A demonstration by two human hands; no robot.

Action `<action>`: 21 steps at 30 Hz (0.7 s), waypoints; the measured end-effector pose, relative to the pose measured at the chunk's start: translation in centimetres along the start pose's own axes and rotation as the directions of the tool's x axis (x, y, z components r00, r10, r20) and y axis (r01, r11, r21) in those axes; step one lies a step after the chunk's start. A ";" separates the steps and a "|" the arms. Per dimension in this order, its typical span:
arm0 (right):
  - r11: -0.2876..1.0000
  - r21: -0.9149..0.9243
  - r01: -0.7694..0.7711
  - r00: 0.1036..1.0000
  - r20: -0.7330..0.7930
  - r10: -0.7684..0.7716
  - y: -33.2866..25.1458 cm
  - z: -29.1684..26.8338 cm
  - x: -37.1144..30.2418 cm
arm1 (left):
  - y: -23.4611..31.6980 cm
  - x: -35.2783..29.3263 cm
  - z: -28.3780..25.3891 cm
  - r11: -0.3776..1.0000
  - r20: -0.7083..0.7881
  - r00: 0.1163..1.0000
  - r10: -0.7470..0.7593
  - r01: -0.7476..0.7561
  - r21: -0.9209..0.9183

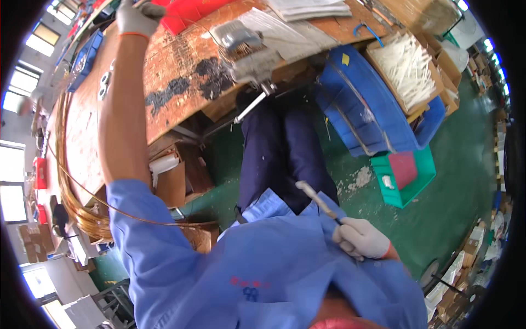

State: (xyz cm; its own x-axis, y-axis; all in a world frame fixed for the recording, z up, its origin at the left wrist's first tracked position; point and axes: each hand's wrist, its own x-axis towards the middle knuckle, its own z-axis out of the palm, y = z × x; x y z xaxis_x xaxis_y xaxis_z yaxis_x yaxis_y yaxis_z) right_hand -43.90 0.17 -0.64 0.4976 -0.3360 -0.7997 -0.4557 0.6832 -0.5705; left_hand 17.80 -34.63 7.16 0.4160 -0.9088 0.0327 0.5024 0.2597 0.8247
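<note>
My left hand (136, 21), in a pale glove with an orange cuff, reaches far over the workbench (164, 60) at the upper left. Its fingers look bent together beside a red bin (189, 12); the picture's edge cuts them off, and what they hold cannot be made out. Close to my chest, my right hand (361, 239), also gloved, is closed round a long, narrow hand tool (318, 200) with a pale, worn end pointing away to the upper left. A metal bench vise (255, 66) with a bar handle (250, 107) sits at the bench edge, ahead of my legs.
A coil of copper-coloured wire (68, 192) hangs at the left; one strand crosses my left sleeve. To the right stand blue bins (364, 104), a box of white strips (405, 68) and a green bin (405, 189) on the floor. Papers (307, 10) lie on the bench.
</note>
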 end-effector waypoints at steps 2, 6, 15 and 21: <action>0.984 0.160 0.082 0.990 -0.131 -0.061 5.4 -0.7 -0.7 | 0.2 0.2 0.4 0.999 0.075 0.997 0.023 -0.019 -0.042; 0.924 0.247 0.293 0.934 -0.282 -0.220 5.8 -0.4 2.0 | -5.0 -4.7 7.0 0.982 -0.080 0.983 0.166 -0.157 0.109; 0.825 0.360 0.436 0.884 -0.002 -0.467 -12.9 1.6 12.3 | -9.0 -3.4 11.0 0.974 -0.170 0.969 0.180 -0.150 0.172; 0.781 0.329 0.531 0.822 0.023 -0.569 -22.7 0.5 17.4 | -15.6 -0.8 11.6 0.996 -0.054 0.995 -0.085 0.087 0.026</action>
State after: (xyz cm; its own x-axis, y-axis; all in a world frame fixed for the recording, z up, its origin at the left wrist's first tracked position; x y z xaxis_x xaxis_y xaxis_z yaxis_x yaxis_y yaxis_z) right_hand -24.49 -20.90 -1.51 0.6850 -0.6502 -0.3287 0.1514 0.5684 -0.8087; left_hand 0.82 -41.72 0.79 0.4121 -0.9086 -0.0685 0.5165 0.1710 0.8391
